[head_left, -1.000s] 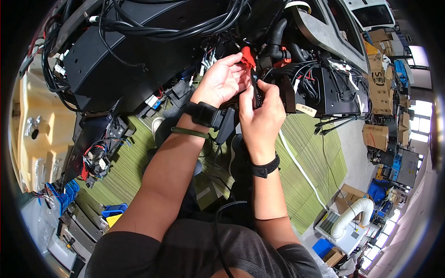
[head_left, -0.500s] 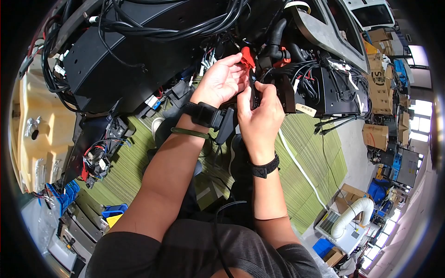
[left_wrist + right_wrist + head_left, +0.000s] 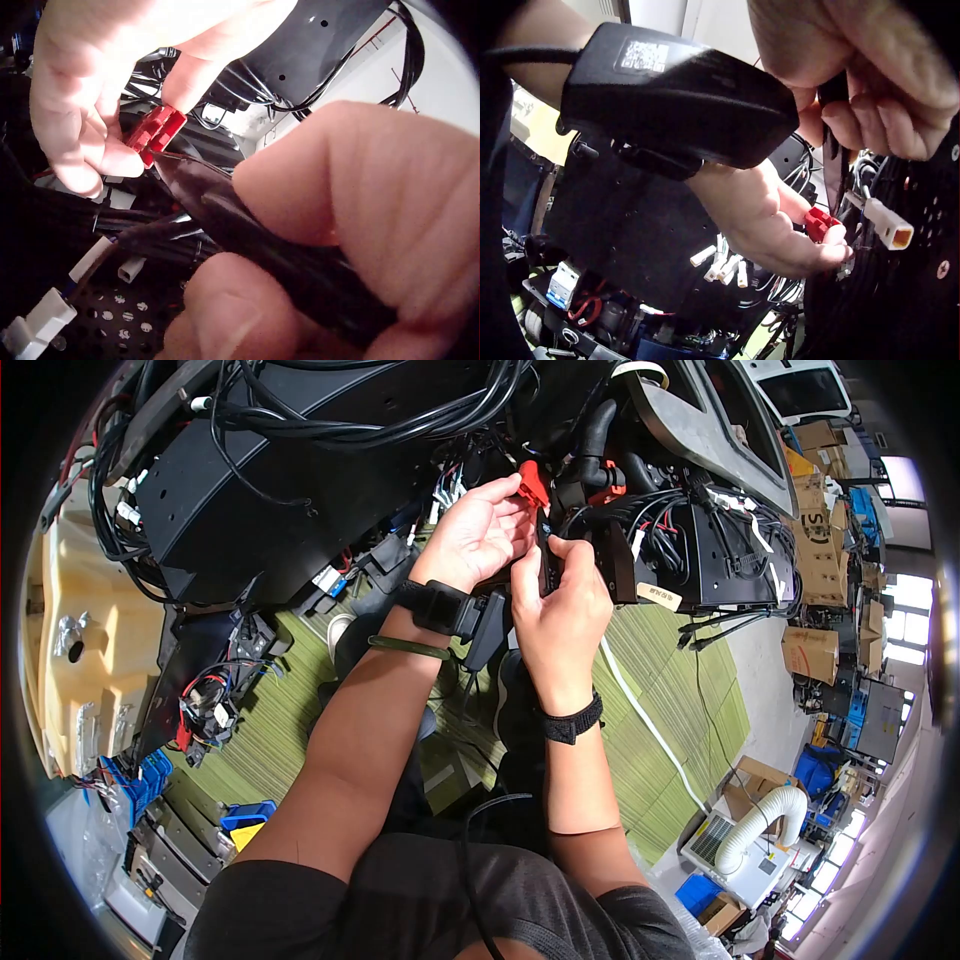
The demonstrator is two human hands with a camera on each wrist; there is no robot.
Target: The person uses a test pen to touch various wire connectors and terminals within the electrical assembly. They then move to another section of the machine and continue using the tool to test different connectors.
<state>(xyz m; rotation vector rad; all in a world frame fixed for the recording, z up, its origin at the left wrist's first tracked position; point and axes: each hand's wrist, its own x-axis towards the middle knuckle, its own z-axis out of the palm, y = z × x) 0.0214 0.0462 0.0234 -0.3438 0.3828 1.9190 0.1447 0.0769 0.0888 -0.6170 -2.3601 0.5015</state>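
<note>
Near the top middle of the head view my left hand (image 3: 480,540) pinches a red plastic connector (image 3: 534,484) between thumb and fingers. Its open slots show in the left wrist view, where the connector (image 3: 157,135) meets the tip of a glossy black sleeved cable (image 3: 225,214). Just below, my right hand (image 3: 565,605) grips that cable between its thumb and curled fingers. From the right wrist view, the black cable runs down out of the right hand (image 3: 877,75) toward the red connector (image 3: 822,223) in the left fingertips.
Black panels with cable bundles (image 3: 400,422) rise on the left. At right stands a black unit (image 3: 735,575) with coiled wires. White plugs (image 3: 889,223) hang close to the hands. A white hose (image 3: 650,720) crosses the green carpet (image 3: 690,690); cardboard boxes (image 3: 810,655) stand farther right.
My right hand has shifted slightly left and its thumb has moved along the black cable, mostly in the first half second. The left hand keeps the red connector in the same place.
</note>
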